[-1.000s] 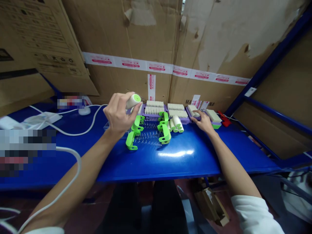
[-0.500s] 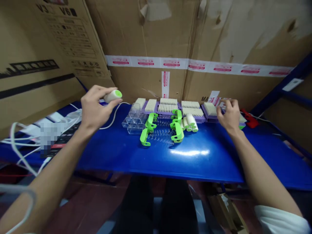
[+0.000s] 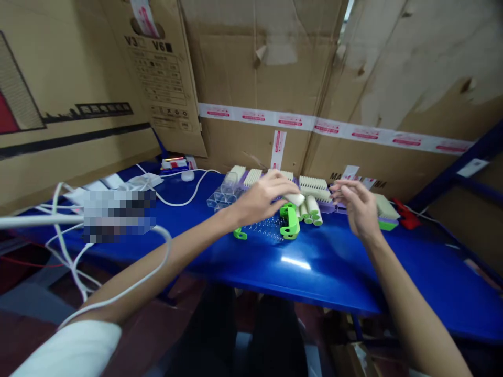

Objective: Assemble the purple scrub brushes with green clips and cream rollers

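My left hand [image 3: 264, 198] grips a white cylinder [image 3: 294, 199] between thumb and fingers, above the right end of the green brackets [image 3: 290, 222]. Thin metal pins [image 3: 265, 228] stand in rows between these brackets, partly hidden by that hand. Just right of the held piece lies a small stack of white cylinders with green ends [image 3: 312, 209]. My right hand [image 3: 357, 205] hovers before the row of purple trays, its fingers loosely stretched and nothing visible in them. Cream toothed blocks [image 3: 314, 183] fill the trays.
Clear plastic hexagonal cups [image 3: 223, 198] stand left of the brackets. White cables [image 3: 65, 246] tangle at the left, one crossing my left forearm. Cardboard [image 3: 251, 141] walls the back of the blue table [image 3: 334, 272]. A red object [image 3: 404, 213] lies far right.
My left hand has carried the white cylinder from the left over to the brackets and stack. The right hand has shifted slightly left in view, and its fingers have straightened. The view has turned left.
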`<state>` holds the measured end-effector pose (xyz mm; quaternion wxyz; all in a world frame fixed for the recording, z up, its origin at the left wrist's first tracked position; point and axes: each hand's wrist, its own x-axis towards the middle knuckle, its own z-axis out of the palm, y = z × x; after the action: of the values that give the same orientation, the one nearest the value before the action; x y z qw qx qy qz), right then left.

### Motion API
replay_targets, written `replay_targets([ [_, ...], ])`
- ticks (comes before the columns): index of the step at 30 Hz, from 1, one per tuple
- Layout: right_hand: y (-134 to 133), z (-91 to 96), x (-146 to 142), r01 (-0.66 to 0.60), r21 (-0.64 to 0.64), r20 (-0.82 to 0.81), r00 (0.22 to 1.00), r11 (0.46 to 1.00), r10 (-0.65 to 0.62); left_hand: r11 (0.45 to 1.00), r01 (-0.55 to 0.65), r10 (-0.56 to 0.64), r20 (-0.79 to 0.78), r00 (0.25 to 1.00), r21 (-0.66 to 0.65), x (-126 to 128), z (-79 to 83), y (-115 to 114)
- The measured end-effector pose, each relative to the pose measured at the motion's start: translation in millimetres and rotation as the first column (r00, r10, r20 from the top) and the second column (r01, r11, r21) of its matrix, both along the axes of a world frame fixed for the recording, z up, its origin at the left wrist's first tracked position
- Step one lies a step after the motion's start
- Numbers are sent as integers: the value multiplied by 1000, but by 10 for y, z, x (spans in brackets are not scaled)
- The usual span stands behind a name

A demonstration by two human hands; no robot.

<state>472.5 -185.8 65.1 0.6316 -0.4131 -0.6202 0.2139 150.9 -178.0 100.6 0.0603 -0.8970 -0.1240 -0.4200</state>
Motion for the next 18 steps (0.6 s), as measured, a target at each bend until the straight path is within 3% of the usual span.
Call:
replay_targets([
  [2, -185, 26, -294, -268, -31, 0, 963, 963, 268, 995, 86, -85, -11, 996, 45, 308, -18, 111],
  [4, -298, 47, -465, -328, -36, 25, 944, 944, 329, 987, 123, -125, 8, 992, 107, 497, -69, 189],
  [6, -318, 72, -459, -302, -57, 70, 950, 952, 306, 978, 111, -120, 42, 992, 177, 539, -121, 229],
  [9, -240, 81, -169, -70, -94, 287, 953, 993, 94, 963, -3, -19, 77, 997, 271, 315, -129, 261],
  [10, -210, 70, -39, 65, -82, 414, 910, 995, -25, 951, -56, 29, 92, 995, 304, 172, -111, 280],
  [12, -169, 30, 190, 313, -35, 666, 715, 949, -212, 913, -182, 126, 171, 977, 366, -183, -68, 347],
  [14, -153, -18, 325, 441, -68, 819, 537, 895, -202, 840, -365, 223, 358, 907, 401, -566, -62, 455],
  [16, -149, -66, 357, 481, -228, 850, 522, 847, -68, 742, -516, 271, 512, 815, 428, -891, -120, 578],
  [18, -139, -112, 327, 489, -334, 838, 545, 806, 17, 695, -551, 281, 532, 799, 461, -1091, -218, 672],
])
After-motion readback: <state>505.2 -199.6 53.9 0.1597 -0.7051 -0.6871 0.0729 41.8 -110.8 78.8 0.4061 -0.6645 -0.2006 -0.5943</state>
